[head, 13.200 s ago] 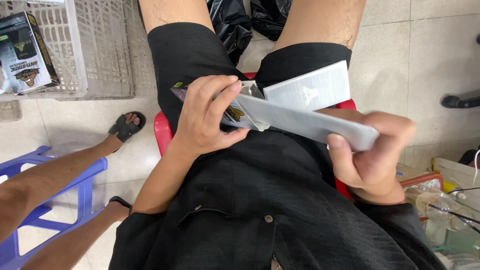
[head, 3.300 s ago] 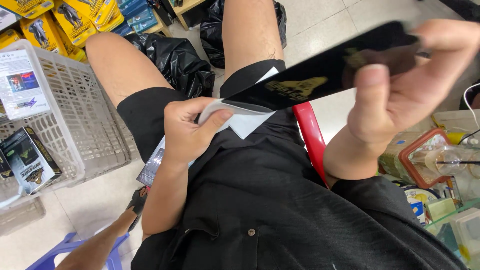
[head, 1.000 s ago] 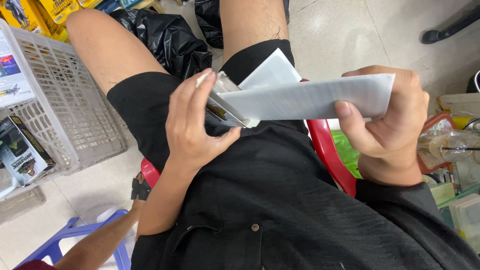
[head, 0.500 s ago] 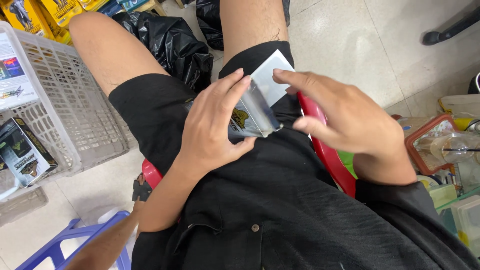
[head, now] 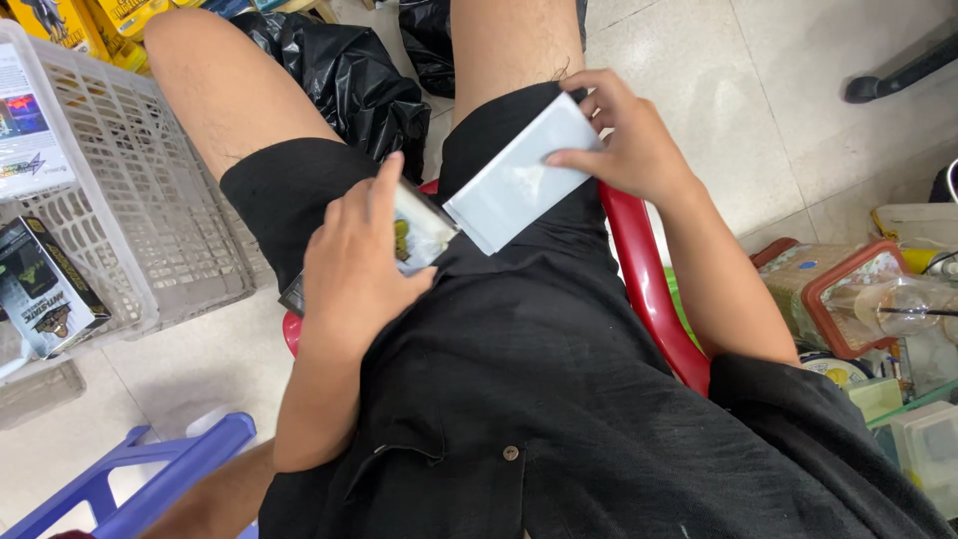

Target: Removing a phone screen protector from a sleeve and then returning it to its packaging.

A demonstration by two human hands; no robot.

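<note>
Resting on the lap, the flat pale-grey cardboard sleeve (head: 519,180) lies under the right hand (head: 624,140), fingers spread (light, bendable; best gripped along edges). Left hand (head: 354,269) presses the glossy packet (head: 419,230).

We see grey plastic crate (head: 150,230) at left on tiled floor (head: 798,110), dark printed box (head: 45,294) leaning beside it. Black plastic bags (head: 344,85) lie between our knees. Red chair (head: 649,299) under us. Blue stool (head: 150,474) at lower left. Red-rimmed clear container (head: 848,299) at right, among small tubs. Yellow packets (head: 60,20) at top left.
</note>
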